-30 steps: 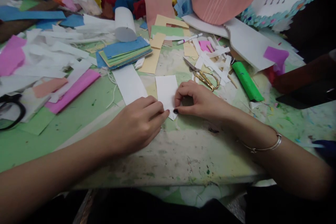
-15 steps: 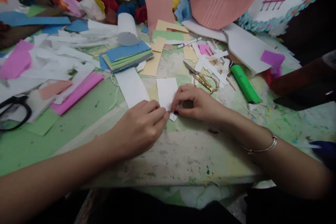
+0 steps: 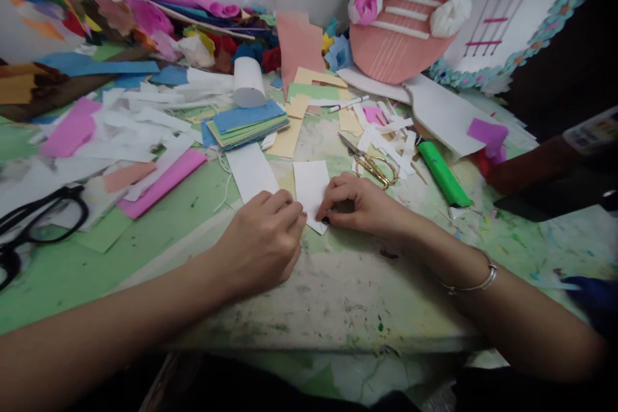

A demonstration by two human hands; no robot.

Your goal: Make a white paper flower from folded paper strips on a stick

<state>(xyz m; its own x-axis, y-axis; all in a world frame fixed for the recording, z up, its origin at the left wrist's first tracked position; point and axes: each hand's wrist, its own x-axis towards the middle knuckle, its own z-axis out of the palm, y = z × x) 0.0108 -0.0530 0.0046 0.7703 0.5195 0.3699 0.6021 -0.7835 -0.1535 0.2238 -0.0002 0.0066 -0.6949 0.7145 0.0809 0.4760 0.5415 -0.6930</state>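
Observation:
A small white paper piece (image 3: pixel 310 183) lies in front of me, its lower end tapering to a slanted tip. My right hand (image 3: pixel 355 203) pinches its lower right edge between thumb and fingers. Curled and closed, my left hand (image 3: pixel 270 238) rests with its fingertips at the lower left edge of that paper; whatever lies under those fingers is hidden. Just beyond the left hand is a white paper strip (image 3: pixel 252 172), partly covered by the knuckles. Gold-handled scissors (image 3: pixel 374 164) lie beyond the right hand, blades partly spread.
A stack of coloured paper (image 3: pixel 248 125) and a white paper roll (image 3: pixel 249 82) are farther back. Black-framed glasses (image 3: pixel 53 215) lie at left near a pink paper roll (image 3: pixel 164 183). A green roll (image 3: pixel 443 174), paper scraps and a pink decorated board (image 3: pixel 400 45) occupy the right side.
The view has tilted up, showing more of the wall and back. My fingertips, close together before, are now slightly apart, the left hand having drawn back a little leftward.

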